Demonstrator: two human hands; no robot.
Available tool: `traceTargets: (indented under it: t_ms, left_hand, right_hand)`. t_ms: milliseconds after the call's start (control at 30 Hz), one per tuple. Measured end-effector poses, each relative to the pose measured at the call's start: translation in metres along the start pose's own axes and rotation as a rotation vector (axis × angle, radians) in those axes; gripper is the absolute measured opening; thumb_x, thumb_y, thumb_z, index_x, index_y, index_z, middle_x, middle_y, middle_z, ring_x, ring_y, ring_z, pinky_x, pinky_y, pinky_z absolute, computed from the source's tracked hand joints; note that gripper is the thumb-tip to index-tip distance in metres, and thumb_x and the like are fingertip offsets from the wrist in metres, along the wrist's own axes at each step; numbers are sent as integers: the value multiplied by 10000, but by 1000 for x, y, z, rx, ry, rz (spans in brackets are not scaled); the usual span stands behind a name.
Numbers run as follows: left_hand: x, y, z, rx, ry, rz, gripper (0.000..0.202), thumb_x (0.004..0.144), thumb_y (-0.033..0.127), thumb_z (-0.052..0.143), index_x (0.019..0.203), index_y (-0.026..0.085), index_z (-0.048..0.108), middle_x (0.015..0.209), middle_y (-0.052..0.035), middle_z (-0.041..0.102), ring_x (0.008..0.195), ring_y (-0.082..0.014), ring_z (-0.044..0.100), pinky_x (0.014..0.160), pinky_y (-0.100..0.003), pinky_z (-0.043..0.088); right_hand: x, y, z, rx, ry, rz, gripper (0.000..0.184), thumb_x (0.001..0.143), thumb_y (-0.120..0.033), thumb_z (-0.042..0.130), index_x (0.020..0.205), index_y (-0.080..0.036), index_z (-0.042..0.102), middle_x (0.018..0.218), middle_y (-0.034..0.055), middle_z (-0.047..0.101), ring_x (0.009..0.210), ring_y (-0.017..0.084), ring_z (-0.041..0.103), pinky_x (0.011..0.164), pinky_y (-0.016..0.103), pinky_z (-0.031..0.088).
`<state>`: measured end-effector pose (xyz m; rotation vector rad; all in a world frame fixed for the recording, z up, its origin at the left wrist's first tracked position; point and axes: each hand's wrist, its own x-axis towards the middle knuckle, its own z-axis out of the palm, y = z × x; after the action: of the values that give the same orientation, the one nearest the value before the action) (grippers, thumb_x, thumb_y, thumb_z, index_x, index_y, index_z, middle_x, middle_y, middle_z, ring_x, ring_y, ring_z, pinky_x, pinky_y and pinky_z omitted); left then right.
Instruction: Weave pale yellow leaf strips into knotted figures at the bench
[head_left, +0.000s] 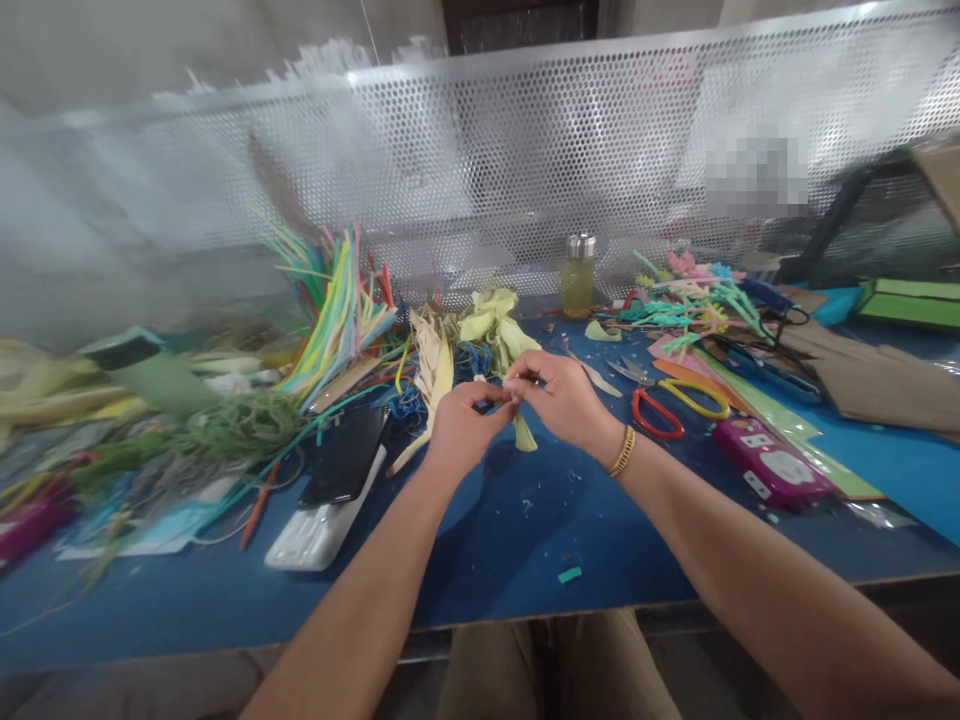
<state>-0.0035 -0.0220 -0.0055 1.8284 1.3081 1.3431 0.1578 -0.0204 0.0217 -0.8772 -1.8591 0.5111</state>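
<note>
My left hand (463, 425) and my right hand (559, 395) meet over the middle of the blue table (525, 540). Both pinch a small yellow-green leaf strip (524, 430), which hangs down between them. My right wrist wears a gold bracelet (622, 452). Just behind the hands lie pale yellow husk leaves (435, 365) and a crumpled yellow-green bundle (495, 320).
A fan of coloured strips (337, 310) and a black phone (346, 455) on a white box lie to the left. Red and yellow scissors (667, 405), a purple power strip (772, 462) and a glass bottle (579, 275) are on the right. A perforated metal screen (525, 160) closes the back.
</note>
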Motion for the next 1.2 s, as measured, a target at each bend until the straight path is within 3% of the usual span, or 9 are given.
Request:
traceTargets:
  t_ms: [100,233,300,400,533,800,967,1133,1200]
  left_hand:
    - [0,-4,3,-80,-1,-53,176,663,347,775,735,189,744,729,-32,694,674,-159,565,630,-270,404]
    - [2,-5,7,-433,64,-241,241,667,389,786,772,184,717,696,-6,656,631,-120,535,602,-246,392]
    - [3,-5,8,-591,99,-302,266,645,387,808,755,183,677,666,13,620,604,-102,518,581,-232,383]
    - [3,-5,9,-673,99,-298,295,634,387,821,751,184,642,651,28,589,595,-92,508,583,-225,389]
    - [1,-3,8,-566,60,-237,274,679,393,793,793,186,655,722,2,649,670,-115,559,634,-235,410]
    - [-3,11,1,-305,26,-131,312,847,480,604,873,183,694,766,-29,692,743,-163,610,643,-252,419]
    - [-3,9,-4,-62,-3,-16,205,778,394,695,791,192,730,696,-7,679,642,-155,568,633,-269,429]
    - [-3,9,-4,-25,70,178,80,726,278,747,708,204,723,746,-21,700,693,-161,603,697,-285,458]
    - [-4,9,-2,-54,70,156,88,731,287,746,718,202,727,755,-27,708,698,-167,614,701,-293,468]
  right_hand:
    - [4,6,-1,52,-33,16,64,833,-182,596,779,-195,628,736,0,656,705,130,594,680,265,443]
    - [12,19,-13,169,51,21,129,831,-262,643,946,-203,650,905,40,693,815,155,641,748,292,493]
    - [14,22,-19,84,86,-23,124,851,-246,612,955,-208,668,939,49,695,844,162,641,780,308,495]
    - [13,21,-21,-114,-4,-141,152,844,-182,594,930,-224,712,966,51,710,931,184,638,891,353,468]
    - [8,16,-14,-206,-125,-205,284,778,-119,630,1008,-250,731,1059,45,725,1038,215,631,978,392,426]
    - [11,17,-16,61,-86,81,183,832,-278,615,897,-171,749,846,52,740,761,169,647,691,278,486]
    - [10,17,-15,207,-143,161,281,765,-440,697,759,-164,745,822,50,726,756,168,628,690,280,478]
    - [10,21,-10,416,-152,295,280,692,-444,762,703,-167,726,682,-2,666,662,120,562,665,262,451]
    - [10,23,-10,441,-134,311,269,674,-432,780,714,-170,734,693,-2,672,674,121,563,672,262,448]
